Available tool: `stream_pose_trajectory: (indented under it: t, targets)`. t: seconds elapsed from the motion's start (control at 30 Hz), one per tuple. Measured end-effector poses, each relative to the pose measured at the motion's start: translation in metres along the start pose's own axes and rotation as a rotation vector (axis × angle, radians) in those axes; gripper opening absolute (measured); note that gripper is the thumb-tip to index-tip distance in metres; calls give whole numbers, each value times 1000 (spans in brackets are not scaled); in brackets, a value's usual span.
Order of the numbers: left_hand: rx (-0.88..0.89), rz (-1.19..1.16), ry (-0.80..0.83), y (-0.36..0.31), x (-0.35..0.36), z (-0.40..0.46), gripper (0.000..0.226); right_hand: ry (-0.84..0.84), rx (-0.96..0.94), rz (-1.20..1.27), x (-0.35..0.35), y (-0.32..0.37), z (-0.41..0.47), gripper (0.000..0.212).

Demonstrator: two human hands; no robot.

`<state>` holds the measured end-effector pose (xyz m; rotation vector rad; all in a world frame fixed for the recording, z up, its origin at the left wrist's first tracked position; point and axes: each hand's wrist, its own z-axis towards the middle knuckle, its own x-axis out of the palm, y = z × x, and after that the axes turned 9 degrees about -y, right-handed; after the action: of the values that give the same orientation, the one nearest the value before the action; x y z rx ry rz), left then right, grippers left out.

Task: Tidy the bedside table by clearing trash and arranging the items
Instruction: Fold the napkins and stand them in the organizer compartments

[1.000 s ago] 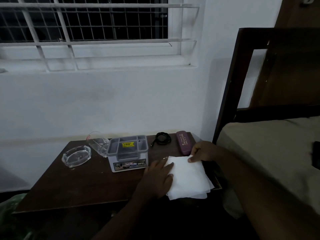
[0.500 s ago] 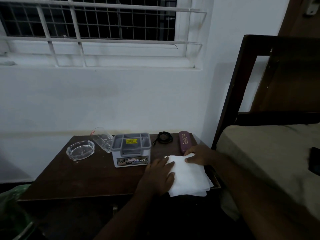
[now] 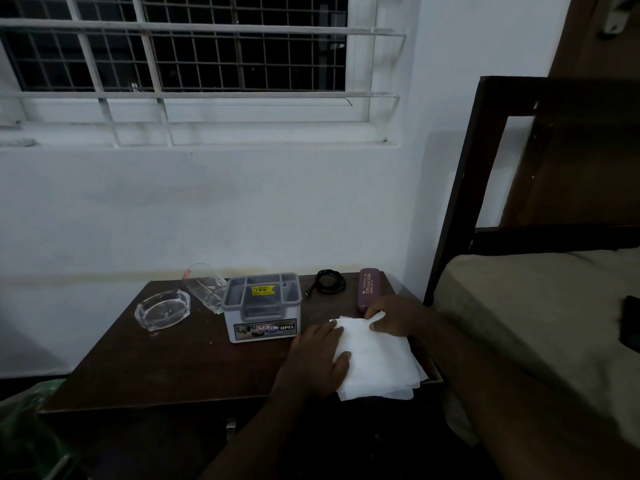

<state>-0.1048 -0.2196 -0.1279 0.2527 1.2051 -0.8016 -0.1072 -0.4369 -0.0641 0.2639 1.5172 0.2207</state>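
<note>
A folded white tissue (image 3: 377, 358) lies at the front right of the dark wooden bedside table (image 3: 166, 368). My left hand (image 3: 315, 358) rests flat on its left half with fingers spread. My right hand (image 3: 394, 315) pinches the tissue's far edge with curled fingers. Behind the hands stand a grey plastic organiser box (image 3: 262, 306), a coiled black cable (image 3: 329, 281) and a maroon spectacle case (image 3: 369, 289). A clear glass tumbler (image 3: 204, 289) lies tipped on its side beside a glass ashtray (image 3: 162, 310).
A white wall with a barred window rises behind the table. A bed with a dark wooden headboard (image 3: 485, 161) and beige mattress (image 3: 554, 323) stands to the right, with a dark object (image 3: 632, 323) on it. A green bag (image 3: 31, 420) sits low at the left.
My right hand has slid from the tissue's far right corner inward along its far edge. The left hand stays pressed on the tissue. The camera has tilted slightly.
</note>
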Motion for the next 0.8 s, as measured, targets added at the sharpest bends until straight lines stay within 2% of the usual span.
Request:
stream_pose_trajectory:
  t: [0.13, 0.4, 0.7, 0.8]
  targets:
    - [15, 10, -16, 0, 0, 0, 86, -19, 1, -4, -1, 0, -1, 28]
    - [12, -6, -45, 1, 2, 0, 83, -162, -35, 93, -6, -2, -4, 19]
    - [-35, -46, -42, 1, 4, 0, 81, -148, -86, 186, -11, 3, -8, 11]
    - [-39, -50, -41, 1, 4, 0, 80, -145, -81, 210, -11, 3, -7, 17]
